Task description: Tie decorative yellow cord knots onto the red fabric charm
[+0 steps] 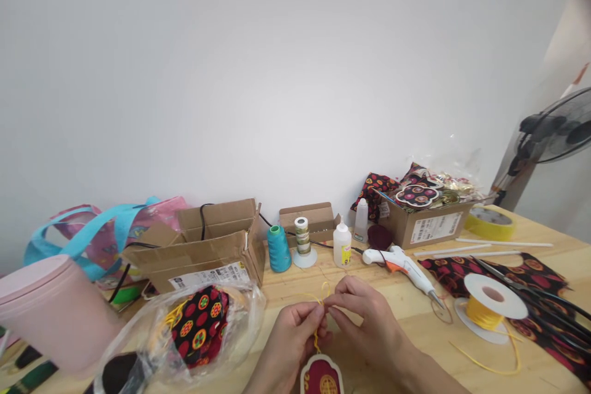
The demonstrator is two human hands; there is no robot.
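Observation:
My left hand and my right hand meet at the bottom middle, above the wooden table. Both pinch a thin yellow cord, whose loose loop rises over the fingertips. Below my left hand, the same cord runs down to a dark red fabric pendant with a cream border and a gold round emblem. The lower part of that pendant is cut off by the frame. Part of the cord between the fingers is hidden.
To the left are a plastic bag with patterned pieces, an open carton and a pink bin. Behind stand a teal thread spool and glue bottle. A glue gun, yellow cord spool and scissors lie right.

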